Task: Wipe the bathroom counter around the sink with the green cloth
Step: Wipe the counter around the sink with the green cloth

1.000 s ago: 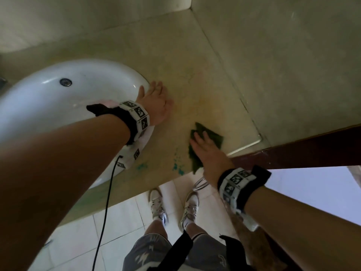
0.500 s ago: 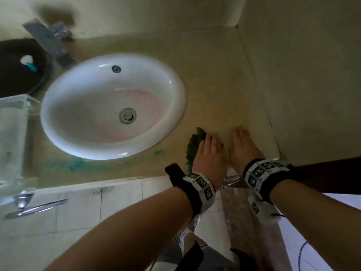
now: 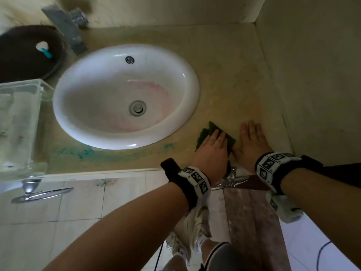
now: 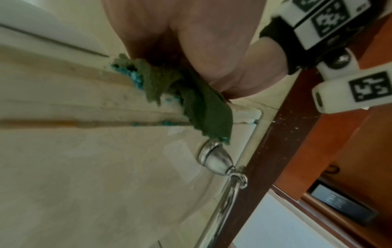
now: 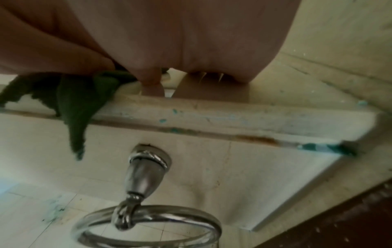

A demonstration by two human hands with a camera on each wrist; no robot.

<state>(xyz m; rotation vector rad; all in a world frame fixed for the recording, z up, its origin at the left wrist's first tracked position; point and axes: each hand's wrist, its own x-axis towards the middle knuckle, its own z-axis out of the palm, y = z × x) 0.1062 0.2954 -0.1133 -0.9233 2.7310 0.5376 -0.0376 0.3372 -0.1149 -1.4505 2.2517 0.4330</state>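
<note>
The green cloth (image 3: 204,134) lies on the beige counter (image 3: 224,65) just right of the white sink (image 3: 192,98), near the front edge. My left hand (image 3: 213,146) presses flat on it with straight fingers. In the left wrist view a corner of the cloth (image 4: 203,107) hangs over the counter's front edge, with blue residue on it. My right hand (image 3: 252,139) lies flat on the bare counter right beside the cloth, fingers straight. The right wrist view shows the cloth (image 5: 78,100) to the left of that hand (image 5: 169,33).
Blue-green smears (image 3: 109,155) run along the counter in front of the sink. A chrome towel ring (image 3: 230,180) hangs below the edge under my hands. A clear box (image 3: 19,124), a dark bowl (image 3: 29,51) and the faucet (image 3: 68,32) stand at left. A wall (image 3: 312,75) closes the right side.
One second ago my right hand pressed the cloth and my left lay by the sink rim. The left hand has since taken over the cloth; the right has shifted onto the counter beside it.
</note>
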